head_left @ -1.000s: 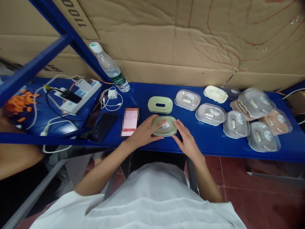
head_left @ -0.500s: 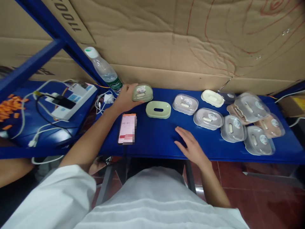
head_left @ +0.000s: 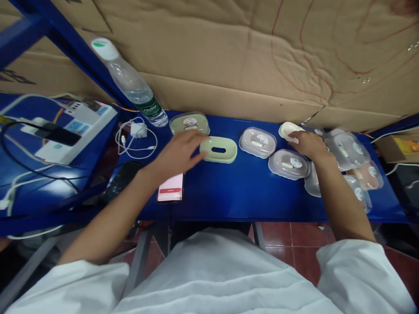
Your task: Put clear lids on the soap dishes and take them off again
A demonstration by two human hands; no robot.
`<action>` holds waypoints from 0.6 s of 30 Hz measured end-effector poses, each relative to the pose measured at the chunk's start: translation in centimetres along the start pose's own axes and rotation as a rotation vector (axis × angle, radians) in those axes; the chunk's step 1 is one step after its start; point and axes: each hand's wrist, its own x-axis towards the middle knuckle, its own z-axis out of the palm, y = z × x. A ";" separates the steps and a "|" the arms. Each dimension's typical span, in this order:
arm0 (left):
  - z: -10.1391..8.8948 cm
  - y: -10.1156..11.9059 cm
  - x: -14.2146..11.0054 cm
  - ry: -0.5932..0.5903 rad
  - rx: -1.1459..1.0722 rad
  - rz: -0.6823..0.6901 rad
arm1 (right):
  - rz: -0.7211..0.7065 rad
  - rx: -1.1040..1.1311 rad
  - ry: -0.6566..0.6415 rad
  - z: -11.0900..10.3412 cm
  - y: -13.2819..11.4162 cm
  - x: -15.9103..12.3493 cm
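Observation:
My left hand (head_left: 181, 150), slightly blurred, has its fingers apart at the left end of a light green soap dish base (head_left: 229, 158) with an oval slot. Behind that hand sits a green soap box (head_left: 176, 123) with a clear lid, partly covered by my fingers. At the back right, my right hand (head_left: 307, 141) has its fingers closed over the right end of a small cream dish (head_left: 286, 127). Two lidded greyish-pink soap boxes stand between my hands, a rear one (head_left: 252, 148) and a front one (head_left: 278, 168).
Further right, several lidded boxes (head_left: 348, 150) are stacked, partly behind my right arm. A water bottle (head_left: 131, 87), a white charger (head_left: 139, 129) with its cable and a phone (head_left: 170, 194) are at left. A power strip (head_left: 78, 131) lies beyond the frame post. Cardboard (head_left: 209, 65) walls the back.
My left hand has let go of the lidded green box and moved toward the green base. My right hand has moved from the table front to the cream dish.

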 end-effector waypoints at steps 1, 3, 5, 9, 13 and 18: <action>0.4 1.2 -0.3 -0.067 0.012 0.047 | 0.031 -0.019 -0.052 -0.1 -0.3 0.4; 1.5 2.8 -0.7 -0.137 0.051 0.086 | 0.077 -0.042 -0.129 -1.0 -1.2 0.4; 2.5 3.4 -0.8 -0.153 0.097 0.074 | 0.091 -0.044 -0.072 -2.6 -2.3 -0.9; 2.4 3.4 -1.3 -0.093 0.094 -0.006 | -0.107 0.171 0.198 -5.2 -6.7 -7.3; 0.2 4.8 -3.3 0.178 -0.030 -0.124 | -0.425 0.239 0.175 -2.8 -14.1 -14.4; -0.7 8.4 -6.3 0.372 -0.093 -0.250 | -0.625 0.309 0.034 2.5 -20.3 -17.4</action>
